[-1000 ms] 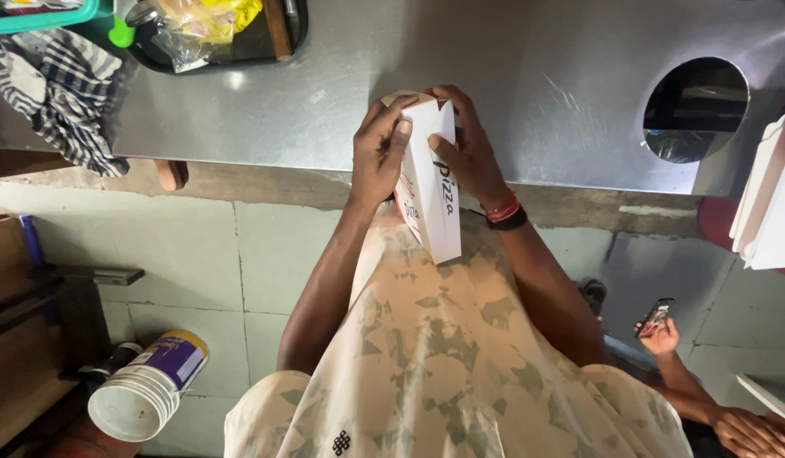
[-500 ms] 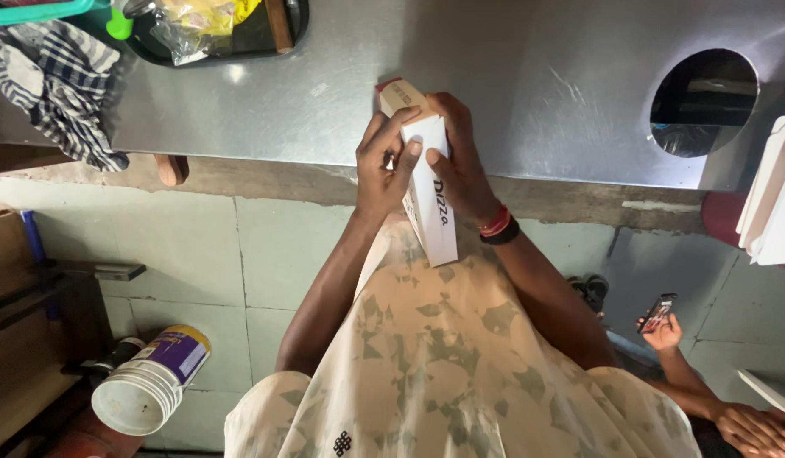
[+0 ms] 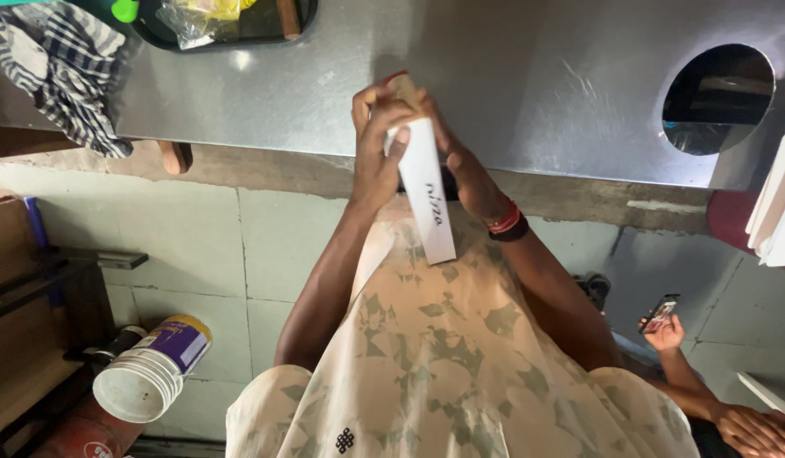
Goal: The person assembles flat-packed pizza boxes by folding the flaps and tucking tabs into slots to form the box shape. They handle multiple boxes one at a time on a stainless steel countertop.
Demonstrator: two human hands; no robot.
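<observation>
Both my hands hold a flat white cardboard box (image 3: 428, 199) with dark lettering, stood on edge over the near rim of the steel table (image 3: 536, 76). My left hand (image 3: 377, 161) presses its left face, fingers curled over the top end. My right hand (image 3: 462, 165), with a red and black band at the wrist, grips the right face. The box's lower end points down at my patterned shirt. A brown inner side shows at the top, between my fingers.
A round hole (image 3: 719, 97) is cut in the table at the right. A checked cloth (image 3: 57, 72) and a dark tray of plastic bags (image 3: 231, 21) lie at the back left. White boxes (image 3: 778, 203) stack at right. A lidded tub (image 3: 150, 377) sits below left. Another person's hand (image 3: 664, 326) holds a phone.
The box has turned more edge-on and moved slightly up over the table rim. My fingers have shifted toward its top end.
</observation>
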